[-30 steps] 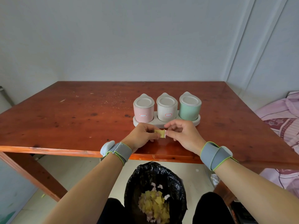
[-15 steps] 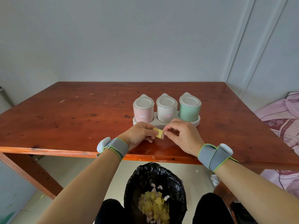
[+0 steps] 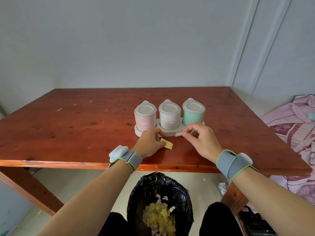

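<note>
Grey plain walls, red-brown wooden worktop [image 3: 68,130] with dark spots and some crumbs toward the back. On it, right of centre, a white tray [image 3: 138,132] holds three lidded jars in a row: pink jar [image 3: 145,119] on the left, cream jar [image 3: 170,116] in the middle, green jar [image 3: 193,113] on the right. The pink and cream jars each carry a small red-edged label on the front. The lower front of the green jar is hidden behind the fingers.

The left grip [image 3: 150,142] rests low over the worktop just in front of the tray, thumb and fingers pinching a yellow backing paper [image 3: 167,144], which sticks out to the right, close above the wood. The right grip [image 3: 201,140] is up at the tray's front edge below the green jar, thumb and forefinger pressed on a small white label sticker [image 3: 179,134] with a red border. The sticker sits against the tray front between the cream and green jars; stuck or only held, cannot tell. The two grips are apart, paper and sticker not touching.

There are grey wristbands on both wrists. Below the worktop edge, between the knees, an open black bin bag [image 3: 153,188] holds yellow paper scraps [image 3: 160,217]. Pink patterned bedding [image 3: 293,126] lies at the right.
</note>
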A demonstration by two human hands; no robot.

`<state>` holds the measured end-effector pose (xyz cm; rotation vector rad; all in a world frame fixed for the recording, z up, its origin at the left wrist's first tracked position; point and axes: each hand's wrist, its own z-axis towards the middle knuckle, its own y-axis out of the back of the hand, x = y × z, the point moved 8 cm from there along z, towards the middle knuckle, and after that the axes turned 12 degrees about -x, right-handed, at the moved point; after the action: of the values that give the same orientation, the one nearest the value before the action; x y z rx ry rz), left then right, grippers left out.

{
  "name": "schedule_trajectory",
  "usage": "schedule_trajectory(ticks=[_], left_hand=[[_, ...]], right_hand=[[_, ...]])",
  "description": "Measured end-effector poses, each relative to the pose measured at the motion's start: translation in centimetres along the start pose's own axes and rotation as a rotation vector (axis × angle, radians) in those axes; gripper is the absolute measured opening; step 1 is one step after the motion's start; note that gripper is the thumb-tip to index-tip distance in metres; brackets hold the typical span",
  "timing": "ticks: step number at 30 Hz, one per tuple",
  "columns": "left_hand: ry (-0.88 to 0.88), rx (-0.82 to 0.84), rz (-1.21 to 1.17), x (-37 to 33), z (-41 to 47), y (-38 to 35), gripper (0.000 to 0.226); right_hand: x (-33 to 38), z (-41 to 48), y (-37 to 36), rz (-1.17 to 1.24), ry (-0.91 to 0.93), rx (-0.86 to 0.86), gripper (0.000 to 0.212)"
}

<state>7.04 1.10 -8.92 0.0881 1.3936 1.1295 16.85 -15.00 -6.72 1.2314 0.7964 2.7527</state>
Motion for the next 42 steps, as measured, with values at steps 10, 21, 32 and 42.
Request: schedule_trajectory(ticks=[10, 21, 32, 42], left_hand=[[-0.294, -0.267, 0.162, -6.8, 0.9, 0.8, 0.032], [-0.311, -0.122, 0.356, -10.5, 4.2, -3.6, 0.062], [-0.27, -0.204, 0.389, -9.7, 5.4, -4.2, 0.049], [-0.254, -0.254, 0.372, -10.0, 5.6, -4.1, 0.042]], right_hand=[[-2.8, 1.7, 4.3, -0.052, -0.117, -0.205, 0.014], [-3.3, 3.9, 4.4, -0.235, -0.104, -0.147, 0.006], [-3.7, 4.4, 4.4, -0.246, -0.117, -0.164, 0.005], [-3.6, 4.6, 4.4, -0.31, -0.089, -0.159, 0.005]])
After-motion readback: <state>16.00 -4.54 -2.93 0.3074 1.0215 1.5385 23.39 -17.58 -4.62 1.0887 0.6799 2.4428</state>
